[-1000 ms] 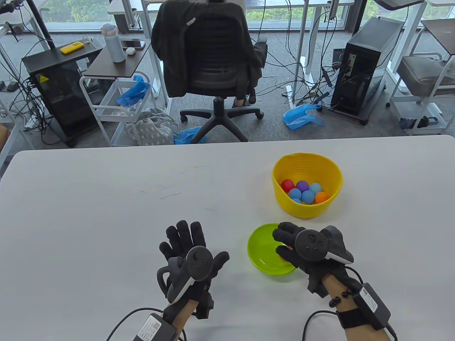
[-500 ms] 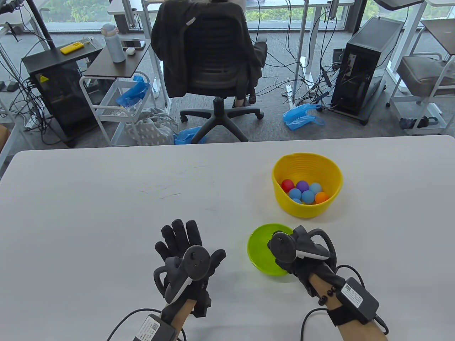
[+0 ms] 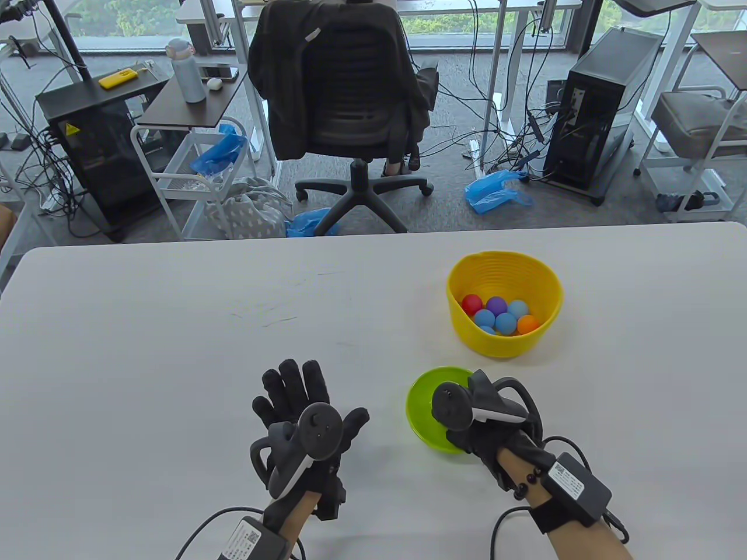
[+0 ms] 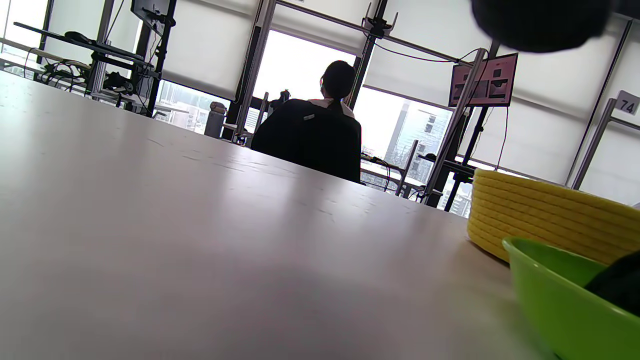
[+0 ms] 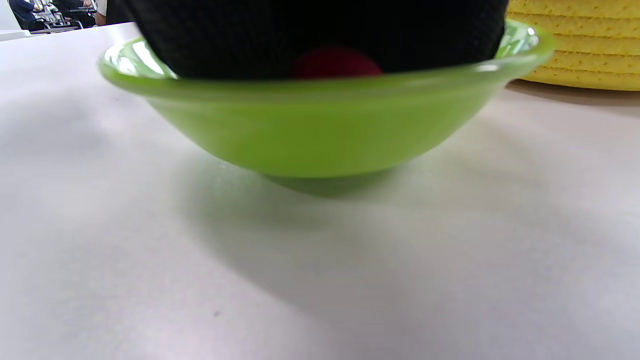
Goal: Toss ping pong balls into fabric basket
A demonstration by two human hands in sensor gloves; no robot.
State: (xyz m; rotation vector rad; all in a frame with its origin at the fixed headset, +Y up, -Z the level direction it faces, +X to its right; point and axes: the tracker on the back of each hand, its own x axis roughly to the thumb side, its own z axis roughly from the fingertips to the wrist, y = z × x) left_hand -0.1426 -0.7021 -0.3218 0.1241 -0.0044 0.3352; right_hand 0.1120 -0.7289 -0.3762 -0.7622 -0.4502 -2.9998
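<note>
A yellow fabric basket (image 3: 503,345) stands on the white table right of centre and holds several coloured ping pong balls (image 3: 499,315). In front of it is a green bowl (image 3: 421,402). My right hand (image 3: 458,426) reaches into the bowl, its fingers hidden under the tracker. In the right wrist view the glove (image 5: 325,30) covers a red ball (image 5: 335,62) inside the bowl (image 5: 325,130) and seems to grip it. My left hand (image 3: 295,396) rests flat on the table left of the bowl, fingers spread and empty.
The table's far edge (image 3: 373,236) runs behind the basket, with an office chair (image 3: 344,105) beyond it. The left wrist view shows the basket (image 4: 540,215) and the bowl (image 4: 550,290) at the right, with bare tabletop (image 4: 200,240) to the left.
My right hand has turned from palm-down onto its side and drawn back slightly inside the bowl, closing over the ball. My left hand has slid a little to the left.
</note>
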